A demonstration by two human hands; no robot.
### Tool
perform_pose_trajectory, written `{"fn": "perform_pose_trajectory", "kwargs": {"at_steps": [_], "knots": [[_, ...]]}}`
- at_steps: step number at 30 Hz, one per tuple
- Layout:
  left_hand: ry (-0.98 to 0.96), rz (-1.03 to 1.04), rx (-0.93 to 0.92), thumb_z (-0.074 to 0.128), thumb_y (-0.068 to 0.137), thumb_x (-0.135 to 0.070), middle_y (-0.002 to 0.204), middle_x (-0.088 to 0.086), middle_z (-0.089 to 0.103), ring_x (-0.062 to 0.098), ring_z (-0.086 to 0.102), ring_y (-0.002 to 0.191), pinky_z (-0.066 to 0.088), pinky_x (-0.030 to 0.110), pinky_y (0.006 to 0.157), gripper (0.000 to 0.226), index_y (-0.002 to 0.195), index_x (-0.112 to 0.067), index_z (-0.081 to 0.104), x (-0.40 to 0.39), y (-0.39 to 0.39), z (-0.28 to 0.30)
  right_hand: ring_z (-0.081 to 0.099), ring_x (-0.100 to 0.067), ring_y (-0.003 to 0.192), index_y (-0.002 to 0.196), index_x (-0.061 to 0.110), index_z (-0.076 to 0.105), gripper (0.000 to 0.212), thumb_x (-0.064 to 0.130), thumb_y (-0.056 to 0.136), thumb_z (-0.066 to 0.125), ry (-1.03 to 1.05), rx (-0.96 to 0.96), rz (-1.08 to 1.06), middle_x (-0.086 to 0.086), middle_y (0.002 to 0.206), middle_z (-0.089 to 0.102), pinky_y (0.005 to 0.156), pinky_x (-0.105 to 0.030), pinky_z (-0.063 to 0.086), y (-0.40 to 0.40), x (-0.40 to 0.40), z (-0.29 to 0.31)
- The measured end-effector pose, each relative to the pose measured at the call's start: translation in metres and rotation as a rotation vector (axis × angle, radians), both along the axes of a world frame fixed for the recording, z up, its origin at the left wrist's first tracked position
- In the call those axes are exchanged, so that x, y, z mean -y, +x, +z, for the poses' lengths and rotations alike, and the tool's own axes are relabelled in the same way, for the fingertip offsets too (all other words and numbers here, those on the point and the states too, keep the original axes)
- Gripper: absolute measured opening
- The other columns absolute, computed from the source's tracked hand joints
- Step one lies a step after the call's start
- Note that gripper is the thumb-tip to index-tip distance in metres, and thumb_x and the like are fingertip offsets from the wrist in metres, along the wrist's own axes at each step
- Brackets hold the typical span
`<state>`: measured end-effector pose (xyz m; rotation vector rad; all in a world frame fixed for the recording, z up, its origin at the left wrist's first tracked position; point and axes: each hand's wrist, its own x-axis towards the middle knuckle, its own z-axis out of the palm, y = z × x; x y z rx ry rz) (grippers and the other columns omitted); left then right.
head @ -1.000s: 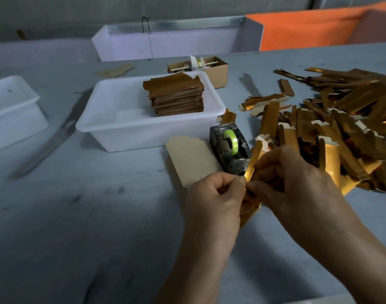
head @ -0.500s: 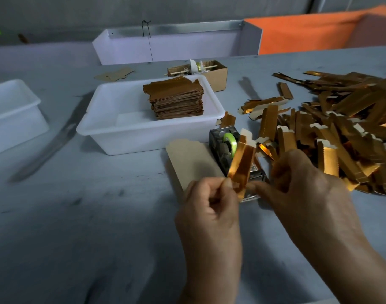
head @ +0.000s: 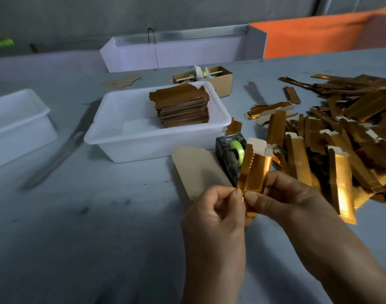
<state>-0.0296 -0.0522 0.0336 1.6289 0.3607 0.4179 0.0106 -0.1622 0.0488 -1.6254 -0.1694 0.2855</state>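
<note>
Hands meet at the lower end of the gold carton sleeve (head: 256, 172): our left hand (head: 216, 212) pinches its left edge, our right hand (head: 292, 200) grips the body. We hold it above the bench (head: 99, 216), long axis rising away from us toward the tape dispenser (head: 228, 155) just behind.

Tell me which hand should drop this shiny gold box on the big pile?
Probably the right hand: it grips the gold box, and the pile lies on its side. The left hand pinches just the box's lower corner, farther from the pile.
</note>
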Motion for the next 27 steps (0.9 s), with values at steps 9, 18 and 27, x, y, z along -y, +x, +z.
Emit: {"fn": "perform_pose_trajectory", "kwargs": {"at_steps": [9,18,27], "knots": [[-0.637,-0.345,-0.227,0.07,0.064,-0.017,0.084,0.018,0.074,0.025,0.073,0.071,0.056,0.024,0.056,0.031,0.09,-0.002,0.064,-0.028,0.009,0.004,0.069,-0.018,0.088,0.088,0.026,0.073,0.021,0.021,0.072,0.06,0.041,-0.104,0.09,-0.006,0.09,0.073,0.084,-0.034,0.049,0.004,0.009,-0.001],[0.344,0.072,-0.221,0.062,0.09,-0.02,0.075,-0.004,0.071,0.01,0.067,0.073,0.051,0.027,0.062,0.008,0.083,-0.018,0.061,-0.037,0.019,-0.004,0.058,-0.01,0.085,0.09,0.036,0.062,0.015,0.025,0.085,0.054,-0.176,-0.043,-0.109,0.008,0.087,0.065,0.064,-0.022,0.041,0.023,0.022,0.007],[0.378,0.164,-0.399,0.075,0.079,-0.034,0.089,-0.001,0.062,0.02,0.061,0.087,0.045,0.03,0.066,0.03,0.088,-0.023,0.049,-0.059,0.048,-0.024,0.051,-0.036,0.113,0.136,0.017,0.039,0.055,0.032,0.087,0.059,-1.008,0.358,-0.516,-0.016,0.133,0.045,0.077,-0.045,0.051,0.081,0.06,0.003]]}}
